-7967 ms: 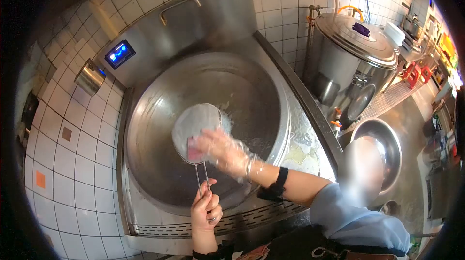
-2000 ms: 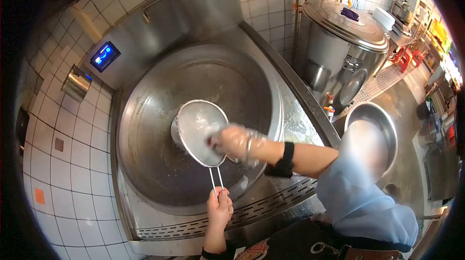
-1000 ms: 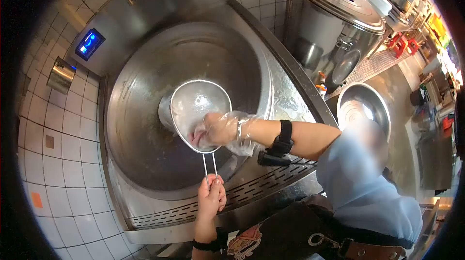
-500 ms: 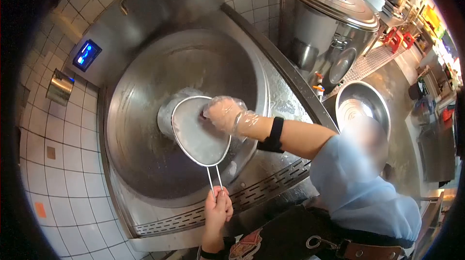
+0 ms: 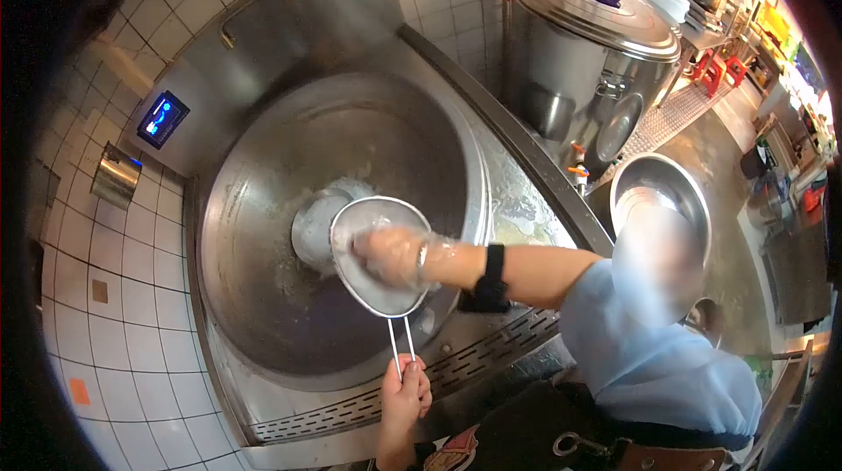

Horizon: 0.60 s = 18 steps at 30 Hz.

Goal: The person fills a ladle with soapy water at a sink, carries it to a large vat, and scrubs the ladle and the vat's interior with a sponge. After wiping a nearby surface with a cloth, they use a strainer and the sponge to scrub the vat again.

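A round mesh strainer (image 5: 373, 295) with a long wire handle hangs over the large round metal wok (image 5: 254, 296). My left hand (image 5: 405, 390), bare, is closed around the end of that handle. Inside the strainer's rim, my right hand (image 5: 396, 255) wears a clear plastic glove and presses toward the mesh. Motion smears its fingers, so I cannot tell what they hold. Beneath and left of the strainer, a whitish cylinder-shaped container (image 5: 314, 230) stands in the wok, partly covered by the rim, with whitish wet residue around it.
A slotted drain strip (image 5: 474, 348) runs along the near edge. At the back right stands a tall lidded steel pot (image 5: 570, 59) with taps; a metal basin (image 5: 693, 186) sits below it. A lit control panel (image 5: 163, 118), a hanging metal cup (image 5: 116, 174) and a spout (image 5: 254, 10) line the wall.
My right hand has moved left from the strainer's right rim to over its mesh. The strainer has shifted slightly right across the wok, uncovering more of the container. My left hand keeps the handle.
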{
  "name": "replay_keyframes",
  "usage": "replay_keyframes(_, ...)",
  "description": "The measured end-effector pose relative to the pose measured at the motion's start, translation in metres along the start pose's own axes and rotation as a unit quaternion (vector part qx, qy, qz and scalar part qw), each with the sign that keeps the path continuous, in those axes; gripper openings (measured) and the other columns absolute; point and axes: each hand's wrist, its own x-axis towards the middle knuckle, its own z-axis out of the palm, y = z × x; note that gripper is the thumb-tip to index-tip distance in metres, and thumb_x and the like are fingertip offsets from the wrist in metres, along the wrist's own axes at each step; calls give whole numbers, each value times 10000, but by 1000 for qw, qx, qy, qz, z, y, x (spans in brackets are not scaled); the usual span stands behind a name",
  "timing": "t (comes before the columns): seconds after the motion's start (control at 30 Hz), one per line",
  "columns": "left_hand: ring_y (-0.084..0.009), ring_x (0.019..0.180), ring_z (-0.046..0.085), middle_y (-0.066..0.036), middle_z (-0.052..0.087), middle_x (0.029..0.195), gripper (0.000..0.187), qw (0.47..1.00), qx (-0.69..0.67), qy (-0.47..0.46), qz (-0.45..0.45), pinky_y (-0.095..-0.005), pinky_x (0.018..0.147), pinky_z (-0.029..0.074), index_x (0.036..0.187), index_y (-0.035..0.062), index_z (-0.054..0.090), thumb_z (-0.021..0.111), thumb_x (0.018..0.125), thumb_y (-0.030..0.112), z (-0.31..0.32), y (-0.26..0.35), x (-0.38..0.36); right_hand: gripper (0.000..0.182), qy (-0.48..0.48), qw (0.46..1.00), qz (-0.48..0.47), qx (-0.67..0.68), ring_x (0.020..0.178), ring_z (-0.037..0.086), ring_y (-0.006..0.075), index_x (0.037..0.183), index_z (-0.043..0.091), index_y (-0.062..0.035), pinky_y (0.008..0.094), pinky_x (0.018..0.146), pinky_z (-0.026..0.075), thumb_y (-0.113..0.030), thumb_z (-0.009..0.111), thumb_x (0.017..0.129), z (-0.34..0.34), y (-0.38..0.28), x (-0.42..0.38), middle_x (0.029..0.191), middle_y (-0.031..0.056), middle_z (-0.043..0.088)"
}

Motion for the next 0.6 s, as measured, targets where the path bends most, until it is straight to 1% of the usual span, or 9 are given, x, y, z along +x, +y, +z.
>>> replay_keyframes(0.07,-84,326,282,-12,329,530,145,1000,-14,17,-8,-232,288,237,906,31,391,347,936,166,-2,-1,4,196,-55,988,-119,85,891,592,304,945,579,-73,390,805,455,-98,538,755,11,-7,-12,946,142,611)
replay_keyframes(0.1,-83,325,283,-10,328,530,143,999,-24,33,-22,-233,287,238,903,33,389,347,936,166,-4,-1,5,179,-42,990,-114,70,888,590,320,939,568,-68,394,773,459,-113,524,772,15,-11,-14,958,158,605)
replay_keyframes(0.17,-77,325,281,-5,321,526,137,1000,-25,10,-11,-232,285,233,898,39,387,348,936,165,-3,2,1,209,29,993,-111,-18,854,591,324,963,549,-64,384,724,475,-121,531,763,24,-1,3,925,157,596)
replay_keyframes(0.23,-68,330,270,-1,323,525,129,1000,20,-6,-20,-224,288,227,902,41,387,348,936,159,0,7,-4,248,192,954,-186,-133,780,599,309,982,530,-63,367,675,498,-123,538,741,24,39,33,870,140,576)
replay_keyframes(0.3,-61,337,259,4,332,527,125,999,-4,28,-29,-218,294,223,906,40,393,355,934,156,-3,9,-5,302,184,932,-170,-262,730,610,285,999,515,-54,358,632,508,-146,555,714,-3,41,21,841,112,572)
replay_keyframes(0.4,-53,371,287,6,351,532,117,999,-13,41,4,-210,316,239,905,45,415,394,927,158,-11,0,-5,204,148,951,-112,-249,783,620,292,926,598,-64,369,663,507,-108,520,742,24,55,27,848,117,628)
replay_keyframes(0.47,-51,377,293,6,356,535,114,998,-4,60,-1,-207,321,243,907,45,416,395,926,156,-8,-5,-1,186,-71,992,6,-106,747,625,291,881,624,-73,368,665,505,-93,522,728,18,47,8,814,124,639)
replay_keyframes(0.53,-49,383,299,6,361,537,110,998,12,68,-6,-204,326,246,909,45,417,397,924,153,-2,-11,6,261,-111,994,14,-18,803,619,294,948,631,-131,377,736,483,-129,512,716,24,30,-8,865,153,633)
replay_keyframes(0.6,-62,317,263,10,319,504,124,994,0,104,30,-229,282,212,886,47,402,367,930,158,3,-20,14,250,-71,988,-11,135,836,615,264,959,623,-149,367,757,477,-192,525,733,32,14,-22,871,124,636)
